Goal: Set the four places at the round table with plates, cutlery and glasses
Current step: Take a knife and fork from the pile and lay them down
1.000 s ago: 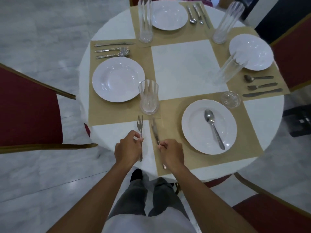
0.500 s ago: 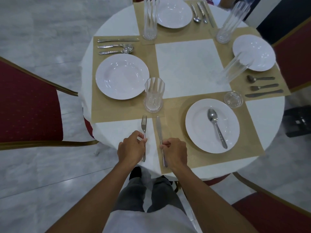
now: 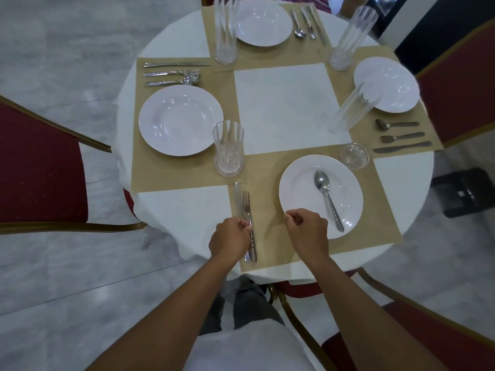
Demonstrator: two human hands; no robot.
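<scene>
The round table (image 3: 281, 103) carries four tan placemats, each with a white plate. On the near plate (image 3: 297, 180) lies a spoon (image 3: 325, 194). A knife (image 3: 237, 192) and a fork (image 3: 246, 206) lie side by side on the near placemat's (image 3: 270, 247) left edge. My left hand (image 3: 230, 238) pinches the fork's handle, right beside the knife. My right hand (image 3: 308, 231) hovers over the near plate's left rim, fingers curled, holding nothing. A small glass (image 3: 354, 156) stands behind the near plate.
The left plate (image 3: 180, 120), far plate (image 3: 263, 24) and right plate (image 3: 387, 84) each have cutlery beside them. Tall glasses (image 3: 229, 148) (image 3: 353, 108) stand near the middle. Red chairs (image 3: 40, 170) (image 3: 460, 89) ring the table.
My right hand has let go of the knife and moved right to the plate's rim. My left hand has carried the fork right, onto the placemat beside the knife.
</scene>
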